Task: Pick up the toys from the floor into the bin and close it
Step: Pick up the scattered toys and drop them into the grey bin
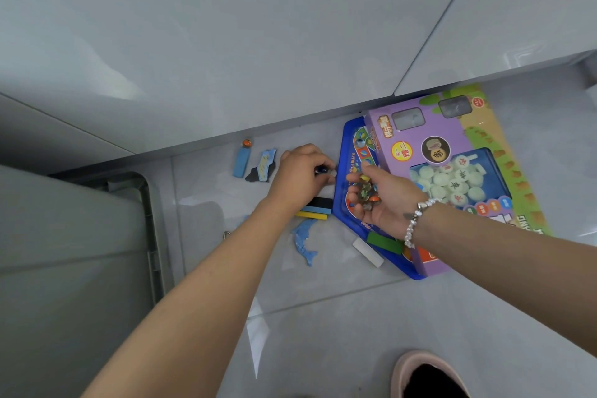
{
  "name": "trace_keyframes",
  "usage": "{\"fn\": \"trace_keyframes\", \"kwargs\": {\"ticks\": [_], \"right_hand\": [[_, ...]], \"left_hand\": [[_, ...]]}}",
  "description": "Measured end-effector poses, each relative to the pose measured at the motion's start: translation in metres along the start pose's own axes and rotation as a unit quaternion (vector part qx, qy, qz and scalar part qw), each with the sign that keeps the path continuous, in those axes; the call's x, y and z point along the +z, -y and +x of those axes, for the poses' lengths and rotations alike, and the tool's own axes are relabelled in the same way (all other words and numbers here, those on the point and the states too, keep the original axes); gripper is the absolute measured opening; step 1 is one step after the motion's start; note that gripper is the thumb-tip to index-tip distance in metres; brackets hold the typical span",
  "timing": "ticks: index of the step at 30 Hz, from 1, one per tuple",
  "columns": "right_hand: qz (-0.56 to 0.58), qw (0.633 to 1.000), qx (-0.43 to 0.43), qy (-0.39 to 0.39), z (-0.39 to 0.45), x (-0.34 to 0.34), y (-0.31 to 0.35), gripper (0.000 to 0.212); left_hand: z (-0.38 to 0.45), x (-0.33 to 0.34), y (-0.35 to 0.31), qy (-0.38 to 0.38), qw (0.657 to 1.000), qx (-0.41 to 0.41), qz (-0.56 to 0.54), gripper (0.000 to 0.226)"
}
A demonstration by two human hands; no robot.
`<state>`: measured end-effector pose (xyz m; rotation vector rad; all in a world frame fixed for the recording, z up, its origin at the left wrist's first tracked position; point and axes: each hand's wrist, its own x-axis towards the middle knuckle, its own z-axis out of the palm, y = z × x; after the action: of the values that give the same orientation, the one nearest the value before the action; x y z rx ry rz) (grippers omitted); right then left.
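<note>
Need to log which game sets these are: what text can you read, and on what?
"一二" on the yellow circle of the purple box.
"车" in red on a white disc behind its window.
Print on the blue box: too blurred to read.

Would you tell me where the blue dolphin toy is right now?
In the head view, the blue dolphin toy lies on the floor just below the left hand, beside the striped blocks.
</note>
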<state>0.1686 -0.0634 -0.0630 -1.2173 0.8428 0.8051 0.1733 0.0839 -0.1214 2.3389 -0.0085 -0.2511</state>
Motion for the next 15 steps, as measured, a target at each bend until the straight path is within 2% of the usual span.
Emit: {"fn": "trace_keyframes", "kwargs": {"ticks": [7, 12, 15], "right_hand": [[0.015, 1.000, 0.011, 0.003, 0.001, 0.002, 0.000, 0.033], [0.029, 0.999, 0.021, 0.012, 0.005, 0.006, 0.001, 0.033], [0.074, 0.996, 0.035, 0.039, 0.007, 0.010, 0.003, 0.030]], "left_hand": [[-0.004, 0.003, 0.001, -0.038, 0.999, 0.006, 0.005, 0.021], [-0.006, -0.012, -0.014, -0.100, 0.986, -0.059, -0.122, 0.020], [-0.023, -0.021, -0.030, -0.089, 0.979, -0.045, -0.177, 0.022]]}}
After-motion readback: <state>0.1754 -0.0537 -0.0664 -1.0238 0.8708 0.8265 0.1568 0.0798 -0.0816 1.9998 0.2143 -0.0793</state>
